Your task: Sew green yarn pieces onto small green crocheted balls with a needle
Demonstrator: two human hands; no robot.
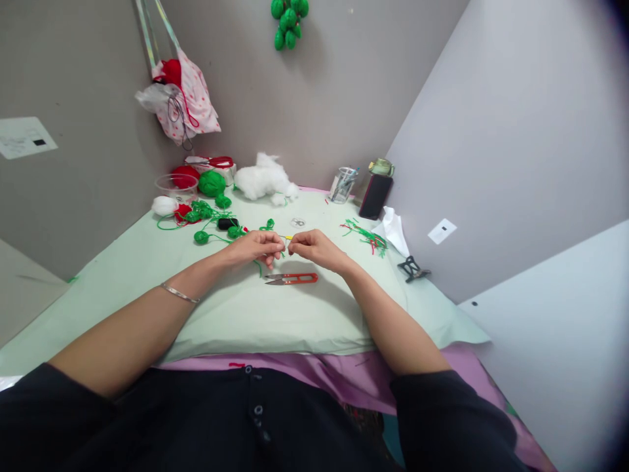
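Above the middle of the table, my left hand [260,248] is closed in a pinch, with a bit of green yarn near its fingertips. My right hand [314,249] faces it, also pinched; what lies between its fingers is too small to name. A thin tool with a yellow part [289,238] shows between the two hands, partly hidden by the fingers. Orange-handled thread snips [292,278] lie on the cloth just below the hands. Beyond my left hand sit a green yarn piece [236,232] and a black object [228,223].
Green yarn balls [212,183], a clear tub [177,190] and white stuffing [265,180] stand at the back left. Toward the right are yarn scraps [368,237], a glass of tools [343,185], a phone [376,195] and a black stand [413,269].
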